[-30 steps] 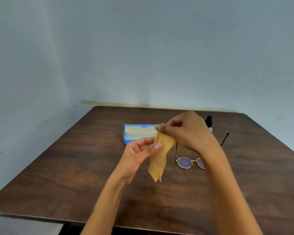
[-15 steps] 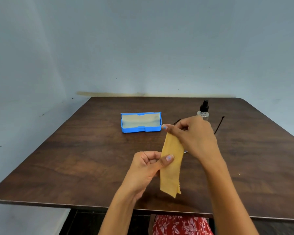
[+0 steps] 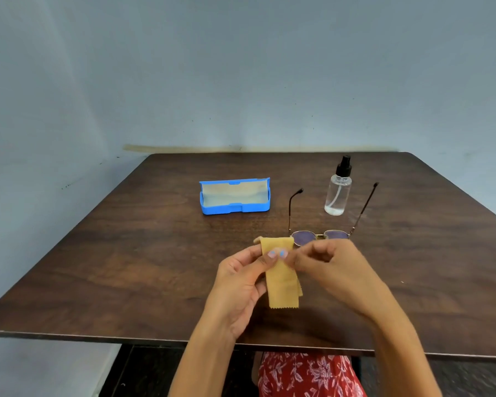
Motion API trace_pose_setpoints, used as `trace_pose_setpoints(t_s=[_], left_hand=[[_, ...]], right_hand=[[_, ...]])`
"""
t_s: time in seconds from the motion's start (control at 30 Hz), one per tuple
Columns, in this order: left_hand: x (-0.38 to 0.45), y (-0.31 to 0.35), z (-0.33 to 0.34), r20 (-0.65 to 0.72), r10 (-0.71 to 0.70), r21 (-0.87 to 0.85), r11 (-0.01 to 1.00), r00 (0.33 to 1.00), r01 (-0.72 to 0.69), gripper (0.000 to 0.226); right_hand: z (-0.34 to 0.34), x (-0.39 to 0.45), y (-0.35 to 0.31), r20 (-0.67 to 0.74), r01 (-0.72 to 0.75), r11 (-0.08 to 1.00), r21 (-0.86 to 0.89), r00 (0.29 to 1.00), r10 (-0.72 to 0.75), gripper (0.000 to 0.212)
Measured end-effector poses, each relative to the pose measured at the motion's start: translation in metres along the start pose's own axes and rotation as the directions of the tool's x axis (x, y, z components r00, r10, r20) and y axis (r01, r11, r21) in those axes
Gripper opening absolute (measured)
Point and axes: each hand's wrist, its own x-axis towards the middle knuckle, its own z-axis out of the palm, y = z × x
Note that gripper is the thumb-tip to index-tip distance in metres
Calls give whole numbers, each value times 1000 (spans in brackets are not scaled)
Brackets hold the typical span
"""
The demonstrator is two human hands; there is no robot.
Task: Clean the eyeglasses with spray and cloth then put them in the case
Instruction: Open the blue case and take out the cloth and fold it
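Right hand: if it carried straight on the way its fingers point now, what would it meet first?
The right hand points leftward at the yellow cloth it already pinches; just beyond is the left hand, probably the first new contact.

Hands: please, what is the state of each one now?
Left hand: holding the cloth, pinched near its top.
Right hand: also pinching the cloth.

cloth [image 3: 281, 279]: yellow, folded, hung between my fingers
glasses [image 3: 321, 235]: temples unfolded, on table
case [image 3: 234, 196]: blue, open
spray [image 3: 338, 190]: clear, upright
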Motion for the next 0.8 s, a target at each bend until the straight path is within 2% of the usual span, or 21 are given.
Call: trace_pose_setpoints(t_s=[0.07, 0.13, 0.23, 0.4, 0.5, 0.6, 0.8], left_hand=[[2, -1, -2, -14, 11, 18, 1000, 1000, -11, 31], [3, 0, -5, -17, 18, 46, 999, 1000, -17, 34], [5, 1, -8, -13, 21, 75, 997, 1000, -20, 40], [6, 0, -10, -35, 85, 219, 973, 996, -75, 35], [7, -2, -12, -69, 176, 340, 930, 982, -143, 20], [9, -2, -14, -76, 271, 396, 891, 960, -220, 21], [8, -1, -15, 6, 220, 289, 934, 975, -212, 28]], right_hand=[[5, 2, 4, 50, 43, 996, 73, 998, -47, 40], [6, 5, 6, 46, 5, 980, 201, 999, -14, 27], [8, 8, 9, 134, -108, 952, 285, 988, 72, 20], [12, 11, 15, 134, -60, 905, 422, 991, 3, 7], [13, 14, 15, 99, -19, 873, 487, 994, -34, 22], [15, 18, 17, 29, -9, 870, 494, 1000, -6, 24], [28, 21, 18, -56, 10, 796, 606, 998, 29, 29]])
